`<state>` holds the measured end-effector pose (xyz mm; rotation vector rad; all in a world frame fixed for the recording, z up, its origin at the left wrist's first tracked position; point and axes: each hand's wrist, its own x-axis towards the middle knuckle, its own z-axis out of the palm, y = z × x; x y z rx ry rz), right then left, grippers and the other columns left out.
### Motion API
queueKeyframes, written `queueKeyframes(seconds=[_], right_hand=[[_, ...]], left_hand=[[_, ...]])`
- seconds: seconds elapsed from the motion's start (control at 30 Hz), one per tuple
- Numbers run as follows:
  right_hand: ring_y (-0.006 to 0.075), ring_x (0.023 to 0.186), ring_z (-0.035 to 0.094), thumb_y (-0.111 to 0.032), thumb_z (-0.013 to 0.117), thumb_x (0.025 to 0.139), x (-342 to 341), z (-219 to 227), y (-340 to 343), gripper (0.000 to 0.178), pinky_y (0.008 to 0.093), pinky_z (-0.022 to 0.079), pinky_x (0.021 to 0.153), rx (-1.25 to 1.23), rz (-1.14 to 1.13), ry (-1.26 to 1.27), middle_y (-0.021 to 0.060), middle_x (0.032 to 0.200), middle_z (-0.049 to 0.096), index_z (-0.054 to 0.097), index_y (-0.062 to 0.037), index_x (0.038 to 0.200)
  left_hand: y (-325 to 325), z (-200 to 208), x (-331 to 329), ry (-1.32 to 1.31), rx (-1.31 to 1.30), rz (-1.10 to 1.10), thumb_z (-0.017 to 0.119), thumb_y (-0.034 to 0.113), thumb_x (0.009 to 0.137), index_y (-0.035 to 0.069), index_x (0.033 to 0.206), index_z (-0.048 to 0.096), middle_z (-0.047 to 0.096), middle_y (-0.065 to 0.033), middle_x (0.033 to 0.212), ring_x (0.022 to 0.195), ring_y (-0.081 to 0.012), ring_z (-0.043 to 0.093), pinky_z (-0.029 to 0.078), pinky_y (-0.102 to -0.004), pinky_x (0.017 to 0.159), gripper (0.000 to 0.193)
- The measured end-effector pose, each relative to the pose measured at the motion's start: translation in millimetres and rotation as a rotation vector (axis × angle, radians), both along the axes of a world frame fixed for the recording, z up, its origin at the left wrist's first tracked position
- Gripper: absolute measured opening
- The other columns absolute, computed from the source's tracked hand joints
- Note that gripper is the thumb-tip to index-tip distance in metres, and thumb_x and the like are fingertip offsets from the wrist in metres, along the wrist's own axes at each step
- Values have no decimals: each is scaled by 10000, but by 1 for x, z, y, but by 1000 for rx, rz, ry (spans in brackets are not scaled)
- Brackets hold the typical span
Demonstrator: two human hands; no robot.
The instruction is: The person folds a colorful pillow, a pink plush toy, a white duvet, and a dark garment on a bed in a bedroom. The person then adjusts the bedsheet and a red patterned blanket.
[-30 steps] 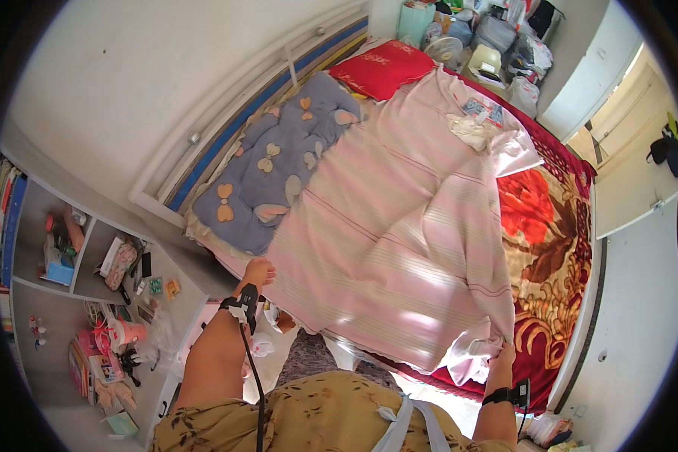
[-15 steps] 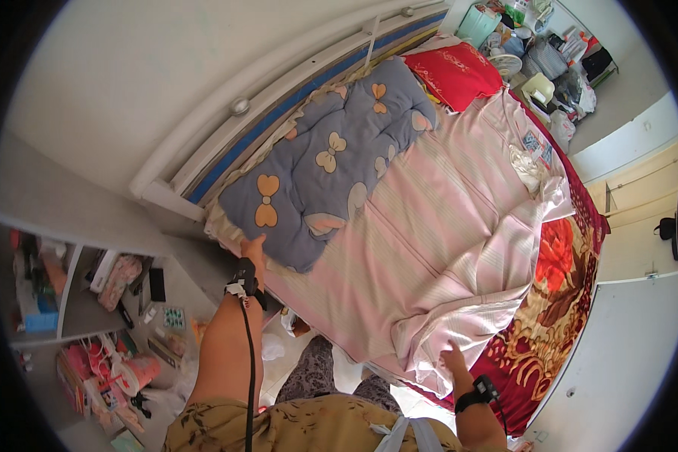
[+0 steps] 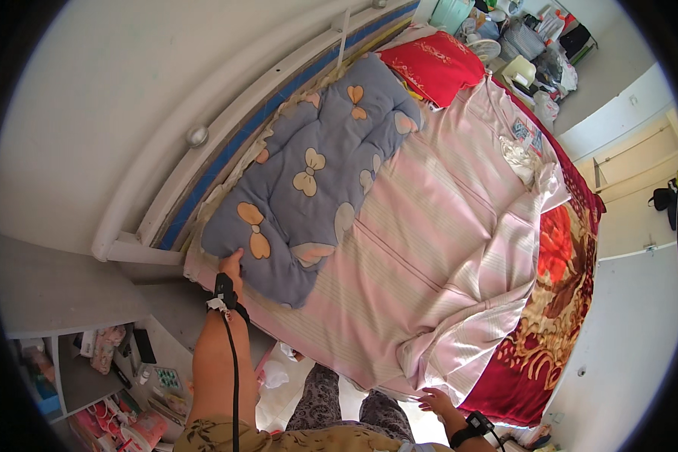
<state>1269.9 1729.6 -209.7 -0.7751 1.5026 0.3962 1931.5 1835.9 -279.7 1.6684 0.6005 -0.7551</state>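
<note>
A grey-blue quilt (image 3: 279, 218) with bow patterns lies folded lengthwise along the wall side of the bed. At its near end, my left hand (image 3: 232, 270) is closed on the quilt's edge, fingertips partly hidden. A pink striped sheet (image 3: 414, 226) covers most of the mattress and lies in rumpled folds on the right. My right hand (image 3: 435, 403) is beside the sheet's near edge with its fingers apart, holding nothing.
A red pillow (image 3: 435, 68) rests at the bed's far end. A patterned red blanket (image 3: 535, 354) shows along the right side. Cluttered shelves (image 3: 56, 369) stand at left. A white-and-blue bed rail (image 3: 226, 147) runs along the wall. Bags and containers (image 3: 523, 41) pile up beyond the pillow.
The view has shifted, with the bed sitting lower and farther left. My right hand has drawn back from the sheet's folds toward me, its fingers spread. My left hand stays at the quilt's near end.
</note>
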Motion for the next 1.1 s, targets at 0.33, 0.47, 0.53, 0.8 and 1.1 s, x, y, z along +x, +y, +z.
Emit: queueKeyframes(seconds=[0.33, 0.47, 0.53, 0.8, 1.1], right_hand=[[232, 911, 565, -344, 538, 839, 184, 27, -64, 550, 333, 467, 781, -125, -322, -538, 163, 1078, 547, 387, -5, 1245], [246, 927, 559, -406, 525, 827, 212, 87, -122, 584, 339, 458, 799, 43, -463, -833, 160, 1084, 543, 404, 2, 1227], [247, 929, 558, -397, 519, 830, 191, 122, -137, 565, 340, 455, 806, 15, -472, -897, 157, 1084, 544, 411, 0, 1217], [253, 938, 554, -362, 495, 845, 53, 253, -200, 492, 343, 441, 838, -292, -598, -1028, 142, 1085, 546, 442, -7, 1180], [258, 867, 567, -344, 519, 775, -119, 396, -183, 497, 370, 450, 778, -1123, -785, -1018, 172, 983, 566, 479, 38, 1091]], left_hand=[[-96, 217, -196, -40, -712, -565, 612, 172, 794, -10, 1026, 561, 604, -46, 936, 826, -146, 561, 434, -293, 762, 299], [-92, 311, -295, 212, -1012, -689, 595, 126, 815, -19, 1166, 472, 548, -69, 1111, 1015, -165, 513, 390, -294, 900, 399], [-87, 347, -327, 299, -1000, -839, 582, 112, 830, -16, 1182, 461, 538, -68, 1128, 1031, -166, 501, 388, -294, 907, 394], [-104, 432, -395, 386, -819, -1360, 606, 214, 821, -4, 1281, 347, 408, -97, 1296, 1176, -194, 383, 291, -313, 988, 571], [-147, 398, -510, -160, -891, -1876, 556, 415, 814, 9, 1122, 499, 563, -69, 1030, 910, -144, 520, 438, -259, 714, 513]])
